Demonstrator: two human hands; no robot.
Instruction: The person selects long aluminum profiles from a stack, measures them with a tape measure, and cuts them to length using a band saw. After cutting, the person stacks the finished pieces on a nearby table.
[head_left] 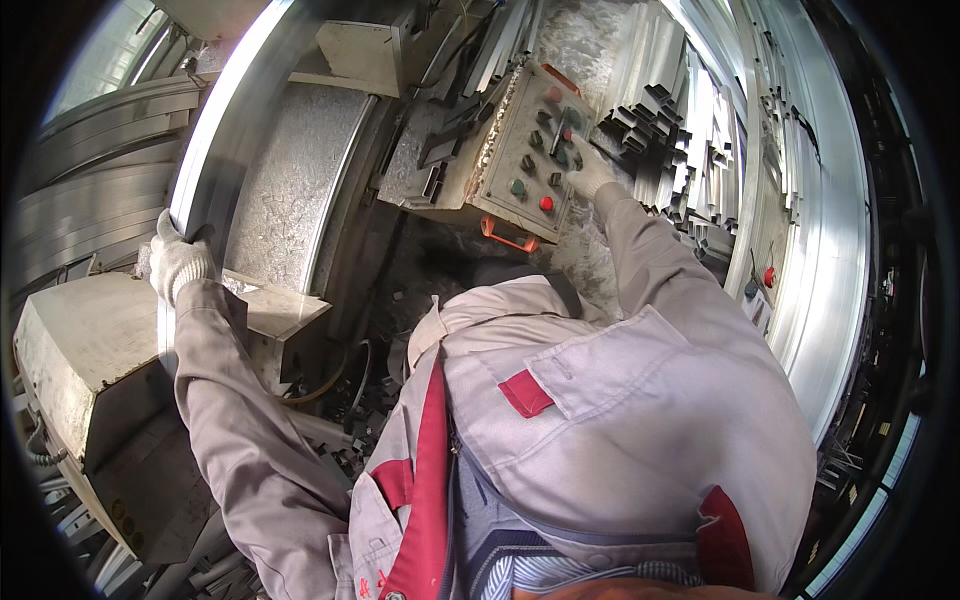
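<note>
My left hand (182,262), in a pale knitted glove, is closed around the edge of a long silvery metal profile (212,170). The profile runs from the top of the view down past my left forearm. On the other side, my right hand (592,172), also gloved, reaches to a control box (500,180) with its fingers stretched out. A fingertip is at a red button (568,134) on the panel's right edge; whether it presses cannot be made out. Other knobs and buttons cover the panel, including a red button (546,203) and a green button (517,187).
A beige machine housing (75,335) stands below my left hand, beside a scuffed metal bed (285,180). Cut dark profile pieces (440,150) lie left of the panel. Stacked metal profiles (650,120) fill the right, and small offcuts (375,420) litter the floor.
</note>
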